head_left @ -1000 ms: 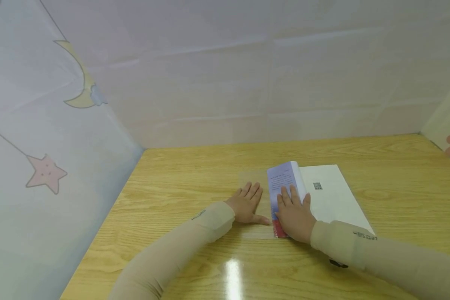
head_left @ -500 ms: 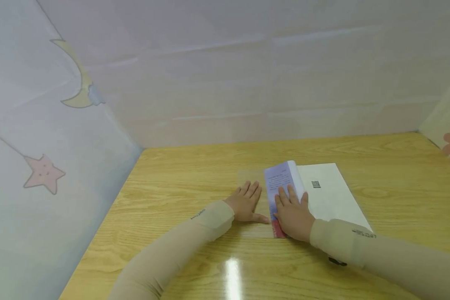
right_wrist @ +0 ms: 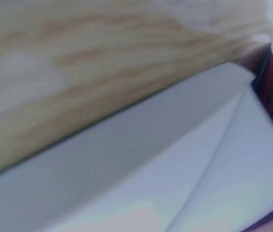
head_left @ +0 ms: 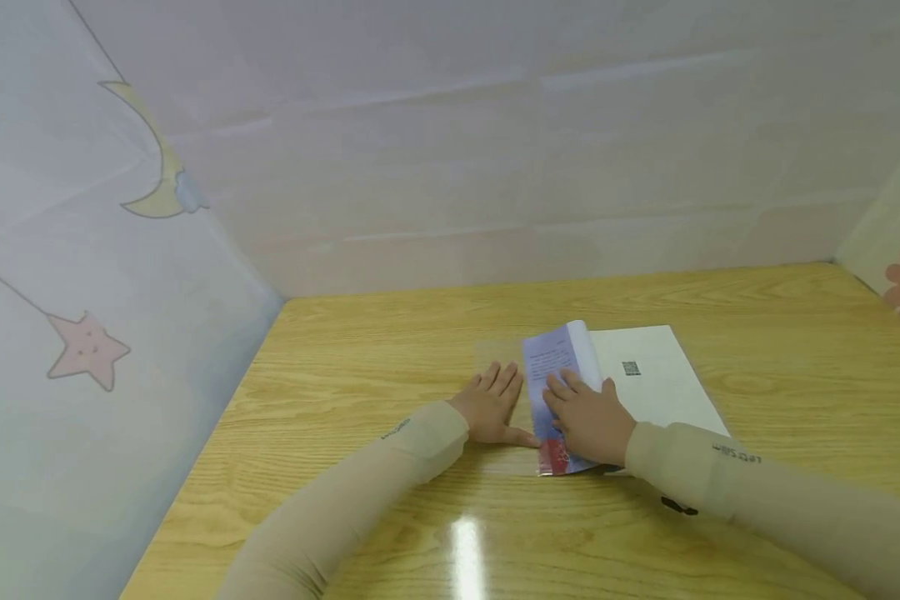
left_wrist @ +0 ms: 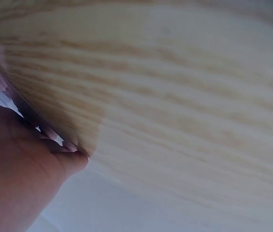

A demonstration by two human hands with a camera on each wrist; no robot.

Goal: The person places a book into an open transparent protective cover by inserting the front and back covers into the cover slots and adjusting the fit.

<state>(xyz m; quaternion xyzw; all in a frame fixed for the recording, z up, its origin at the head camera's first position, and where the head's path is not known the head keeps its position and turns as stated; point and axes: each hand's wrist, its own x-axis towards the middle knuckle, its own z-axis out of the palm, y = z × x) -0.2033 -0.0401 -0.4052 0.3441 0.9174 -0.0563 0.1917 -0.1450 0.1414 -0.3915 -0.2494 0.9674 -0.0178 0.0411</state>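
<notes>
A book with a white page (head_left: 656, 367) bearing a printed code lies on the wooden table, its purple and red cover (head_left: 546, 354) turned over to the left. Clear plastic film (head_left: 495, 348) extends from beneath that cover. My left hand (head_left: 491, 407) rests flat on the film, fingers spread, thumb reaching to the cover's lower edge. On the cover lies my right hand (head_left: 591, 417), its fingers touching the purple surface and gripping nothing. The left wrist view catches part of the left hand (left_wrist: 20, 164). White paper (right_wrist: 127, 150) fills much of the right wrist view.
Wood-grained tabletop (head_left: 360, 350) surrounds the book, with a bright light reflection near the front. A pale curtain-like wall (head_left: 420, 167) stands behind the table, and another with a printed star (head_left: 90, 350) and moon is on the left.
My right hand has shifted slightly upward on the cover, and more of the red lower corner shows. The cover has slid a little left. My left hand stays in place.
</notes>
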